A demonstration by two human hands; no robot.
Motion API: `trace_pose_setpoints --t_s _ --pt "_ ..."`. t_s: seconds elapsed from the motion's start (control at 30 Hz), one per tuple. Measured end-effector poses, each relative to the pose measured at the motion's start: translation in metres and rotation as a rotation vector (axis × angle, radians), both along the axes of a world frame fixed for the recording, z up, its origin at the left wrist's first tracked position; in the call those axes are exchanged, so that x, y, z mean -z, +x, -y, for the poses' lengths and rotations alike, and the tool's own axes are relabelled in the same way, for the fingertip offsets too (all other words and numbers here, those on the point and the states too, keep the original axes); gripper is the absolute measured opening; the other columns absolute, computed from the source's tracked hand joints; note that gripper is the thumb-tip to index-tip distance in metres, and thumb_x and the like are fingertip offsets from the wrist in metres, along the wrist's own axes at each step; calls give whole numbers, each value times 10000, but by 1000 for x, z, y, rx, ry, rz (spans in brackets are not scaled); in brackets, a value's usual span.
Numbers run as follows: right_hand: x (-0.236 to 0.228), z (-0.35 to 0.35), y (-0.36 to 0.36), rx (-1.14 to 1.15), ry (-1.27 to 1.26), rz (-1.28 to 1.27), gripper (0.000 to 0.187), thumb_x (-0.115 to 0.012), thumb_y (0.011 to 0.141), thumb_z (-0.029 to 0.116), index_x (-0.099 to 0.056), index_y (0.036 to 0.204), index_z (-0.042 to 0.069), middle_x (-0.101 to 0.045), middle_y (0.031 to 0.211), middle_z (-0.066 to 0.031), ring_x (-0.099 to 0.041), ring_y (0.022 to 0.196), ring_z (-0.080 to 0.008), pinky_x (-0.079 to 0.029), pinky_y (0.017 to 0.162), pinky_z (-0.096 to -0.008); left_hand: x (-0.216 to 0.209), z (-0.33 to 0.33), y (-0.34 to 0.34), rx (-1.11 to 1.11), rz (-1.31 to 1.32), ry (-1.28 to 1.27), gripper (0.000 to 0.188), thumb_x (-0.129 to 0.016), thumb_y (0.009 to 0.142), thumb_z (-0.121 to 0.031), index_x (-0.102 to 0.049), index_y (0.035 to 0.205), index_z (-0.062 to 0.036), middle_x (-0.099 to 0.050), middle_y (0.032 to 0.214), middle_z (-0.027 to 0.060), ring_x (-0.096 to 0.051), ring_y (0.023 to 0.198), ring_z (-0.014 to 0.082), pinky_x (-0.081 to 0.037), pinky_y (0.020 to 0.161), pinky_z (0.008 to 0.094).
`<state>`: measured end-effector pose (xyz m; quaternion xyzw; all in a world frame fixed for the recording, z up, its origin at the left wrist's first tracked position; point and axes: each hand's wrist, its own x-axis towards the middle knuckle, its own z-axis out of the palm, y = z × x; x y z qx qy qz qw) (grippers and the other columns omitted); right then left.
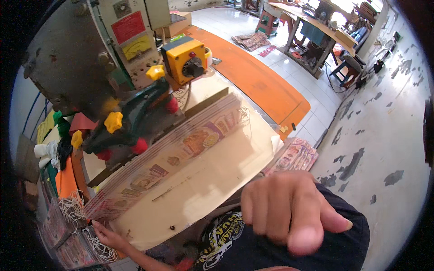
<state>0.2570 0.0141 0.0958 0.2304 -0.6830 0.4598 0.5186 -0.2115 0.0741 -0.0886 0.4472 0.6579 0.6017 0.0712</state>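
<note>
My left hand (107, 235) is at the lower left, with thumb and fingers closed on a small dark object with a reddish end (90, 221); its kind is too small to make out. It is beside the near-left corner of a clear plastic piece printed with food pictures (194, 143). That plastic lies in layered folds on a cream board (203, 187), along a metal bar (205, 105). My right hand (289, 210) is raised close to the camera at the lower right, somewhat blurred. Its fingers bend loosely downward, the thumb stands apart, and nothing shows in it.
A press machine with a dark green arm (135, 115), yellow knobs and a yellow control box (184, 59) stands behind the board. White cords (72, 210) and printed plastic bags (74, 248) lie at left. More printed pieces (296, 156) are stacked at right, near an orange tabletop (253, 67).
</note>
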Motion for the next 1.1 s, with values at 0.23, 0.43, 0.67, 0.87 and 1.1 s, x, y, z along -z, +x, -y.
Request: trace_pose_setpoints --t_s 0.23,0.43,0.67,0.87,1.1 --pt "-22 13 -49 -489 -212 -226 835 -713 897 458 -477 1282 -245 -521 526 -11 -486 367 -102 -321 339 -274 -12 1 12 -18 -54 -29 572 -474 1052 -389 -525 1355 93 -563 1363 235 -550 1260 289 -443 1058 372" --pt "-14 10 -49 -364 -191 -163 808 -718 891 461 -513 1274 -219 -558 553 -36 -520 391 -112 -345 346 -266 -3 -2 4 -11 -18 -14 587 -470 1052 -393 -495 1380 93 -530 1402 237 -526 1289 286 -418 1082 364" --pt "4 10 -55 -80 -151 -184 807 -679 896 517 -553 1266 -189 -608 600 -59 -563 433 -133 -402 384 -275 4 -4 -8 8 -25 -110 602 -488 1046 -400 -472 1405 81 -526 1405 229 -527 1278 279 -411 1076 357" --pt "34 -1 -63 -250 -246 260 910 -496 945 645 -376 1454 -100 -621 756 -128 -601 565 -226 -450 494 -339 -11 3 12 25 32 -140 618 -499 1038 -422 -488 1385 88 -576 1327 187 -554 1193 258 -413 1039 358" --pt "92 -11 -85 163 -126 776 955 -557 871 708 -392 1487 -5 -641 1183 -170 -683 775 -252 -542 703 -354 -9 4 10 84 14 -134 608 -488 1038 -439 -498 1398 52 -551 1385 172 -538 1217 254 -390 1059 356"
